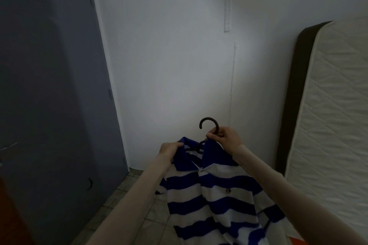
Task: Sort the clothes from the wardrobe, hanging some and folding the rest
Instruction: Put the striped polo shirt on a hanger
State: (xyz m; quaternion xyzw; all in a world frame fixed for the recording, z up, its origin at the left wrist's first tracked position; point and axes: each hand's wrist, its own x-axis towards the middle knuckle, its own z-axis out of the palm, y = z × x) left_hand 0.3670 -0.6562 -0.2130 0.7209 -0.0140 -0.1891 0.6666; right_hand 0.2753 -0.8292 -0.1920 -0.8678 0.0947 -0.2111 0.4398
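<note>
Blue-and-white striped knit, a buttoned shirt [215,201], hangs in mid-air between both arms, carried by no surface, above the tiled floor [127,195] near the wall corner. The right hand [225,137] is curled tight, pinching the neck of the dark hanger [208,125] just below its hook. The left hand [171,150] is closed on the blue collar at the shirt's left shoulder. Risk, as judged: the collar appears only partly seated on the hanger, so releasing the left hand early could let that shoulder slide off and drop the garment to the floor. The grey wardrobe door [51,85] stands to the left, a mattress [328,105] leans upright at right.
</note>
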